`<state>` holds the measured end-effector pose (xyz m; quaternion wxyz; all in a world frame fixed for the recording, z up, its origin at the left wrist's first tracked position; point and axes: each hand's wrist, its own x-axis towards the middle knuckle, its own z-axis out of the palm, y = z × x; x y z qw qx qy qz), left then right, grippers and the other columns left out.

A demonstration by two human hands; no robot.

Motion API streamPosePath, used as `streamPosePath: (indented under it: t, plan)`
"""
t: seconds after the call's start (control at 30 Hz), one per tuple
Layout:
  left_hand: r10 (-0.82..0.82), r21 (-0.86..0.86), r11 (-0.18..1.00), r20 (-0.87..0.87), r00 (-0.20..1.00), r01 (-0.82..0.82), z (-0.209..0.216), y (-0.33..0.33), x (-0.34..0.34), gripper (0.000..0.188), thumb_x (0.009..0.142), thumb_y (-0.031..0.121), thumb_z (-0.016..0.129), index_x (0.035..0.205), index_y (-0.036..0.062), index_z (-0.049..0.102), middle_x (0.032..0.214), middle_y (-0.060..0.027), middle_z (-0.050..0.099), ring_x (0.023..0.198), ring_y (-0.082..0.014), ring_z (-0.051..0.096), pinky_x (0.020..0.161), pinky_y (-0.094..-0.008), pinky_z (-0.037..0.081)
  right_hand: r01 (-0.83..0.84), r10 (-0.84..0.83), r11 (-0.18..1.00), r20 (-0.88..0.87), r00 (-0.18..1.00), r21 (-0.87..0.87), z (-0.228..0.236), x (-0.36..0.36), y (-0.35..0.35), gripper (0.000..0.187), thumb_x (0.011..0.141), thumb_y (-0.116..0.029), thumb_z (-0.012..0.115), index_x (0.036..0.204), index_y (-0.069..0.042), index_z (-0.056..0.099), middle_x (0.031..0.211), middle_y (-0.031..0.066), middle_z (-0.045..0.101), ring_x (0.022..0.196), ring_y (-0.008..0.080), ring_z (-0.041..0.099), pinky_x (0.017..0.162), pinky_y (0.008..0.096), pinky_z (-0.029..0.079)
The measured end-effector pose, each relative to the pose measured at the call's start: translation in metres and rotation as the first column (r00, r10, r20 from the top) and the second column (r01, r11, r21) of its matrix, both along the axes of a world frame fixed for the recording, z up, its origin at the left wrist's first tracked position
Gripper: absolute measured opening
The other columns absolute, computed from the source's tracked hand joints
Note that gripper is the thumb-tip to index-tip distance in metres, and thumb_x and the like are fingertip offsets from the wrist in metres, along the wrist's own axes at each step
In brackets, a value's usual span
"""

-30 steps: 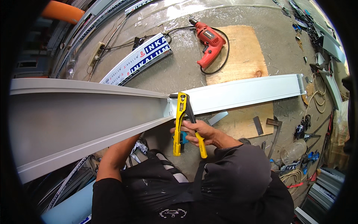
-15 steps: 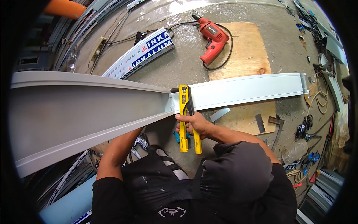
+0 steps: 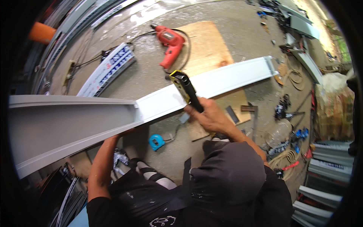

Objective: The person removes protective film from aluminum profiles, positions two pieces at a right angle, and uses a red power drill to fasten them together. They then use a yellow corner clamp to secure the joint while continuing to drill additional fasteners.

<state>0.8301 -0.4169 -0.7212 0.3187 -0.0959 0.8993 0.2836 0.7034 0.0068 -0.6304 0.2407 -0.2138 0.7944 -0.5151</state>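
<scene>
My right hand [image 3: 211, 115] is wrapped round a yellow and black hand riveter [image 3: 185, 87]. Its head points up and away, above a long white metal channel [image 3: 238, 76] and off its surface. At the left a wide grey channel [image 3: 68, 128] meets the white one at a corner joint. My left hand [image 3: 126, 132] reaches beneath the lower edge of the grey channel close to that joint. Its fingers are hidden, so its grip does not show. On the floor below the joint lies a blue tape measure [image 3: 156, 142].
A red corded drill [image 3: 170, 43] lies beside a plywood sheet [image 3: 206, 47] under the white channel. Wrapped profiles [image 3: 107, 70] rest at upper left. Toward the right are a try square [image 3: 254, 113], a clear plastic bottle [image 3: 280, 132], coiled cord [image 3: 297, 79] and stacked profiles [image 3: 325, 170].
The riveter has come away from the corner joint, moved right and tilted in my right hand. The view has shifted, and the tape measure is now uncovered. My left hand stays under the grey channel.
</scene>
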Motion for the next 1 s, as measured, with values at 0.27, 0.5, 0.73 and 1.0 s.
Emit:
streamPosePath:
  t: [0.27,0.5,0.73,1.0]
  plan:
    - [0.060,0.038,0.997,0.106,0.993,-0.064,-0.021,-0.003,0.019,0.085,0.076,0.043,0.090,0.138,-0.0020,0.055,0.138,-0.0215,0.058,0.127,-0.0351,0.054,0.113,-0.0469,0.039,0.326,0.426,0.284,-0.424,0.799,0.902,0.137,-0.035,0.197,0.010,0.090,-0.007,0.063,0.097,-0.002,0.067,0.088,0.0161,0.071,0.084,0.0382,0.070,0.077,0.0449,0.052]
    - [-0.413,-0.245,0.898,-0.758,0.506,0.365,-0.001,0.040,0.102,0.067,0.066,0.020,0.090,0.120,0.0082,0.052,0.111,-0.0169,0.051,0.106,-0.0365,0.052,0.093,-0.0508,0.043,0.523,-0.087,0.463,-0.550,0.830,0.716,0.120,0.011,0.238,0.012,0.084,-0.011,0.068,0.096,-0.007,0.068,0.076,0.0158,0.069,0.075,0.0374,0.070,0.069,0.0488,0.053]
    - [0.146,0.632,0.767,-0.335,0.931,0.108,0.040,0.241,0.039,0.060,0.095,0.020,0.072,0.144,0.0025,0.041,0.118,-0.0126,0.061,0.110,-0.0257,0.061,0.098,-0.0409,0.050,0.255,-0.253,0.967,0.130,0.959,0.003,-0.017,0.049,0.099,0.016,0.091,-0.007,0.076,0.104,-0.001,0.071,0.078,0.0067,0.070,0.072,0.0093,0.063,0.064,0.0284,0.051]
    - [0.467,0.703,0.606,0.065,0.882,-0.373,0.092,0.283,0.018,0.028,0.103,0.012,0.057,0.130,0.0038,0.052,0.073,0.0017,0.054,0.058,-0.0059,0.051,0.054,-0.0229,0.043,0.586,-0.606,0.795,-0.246,0.756,-0.156,-0.064,0.005,0.166,0.012,0.096,-0.003,0.068,0.107,-0.004,0.074,0.097,0.0071,0.073,0.083,0.0149,0.068,0.070,0.0285,0.057]
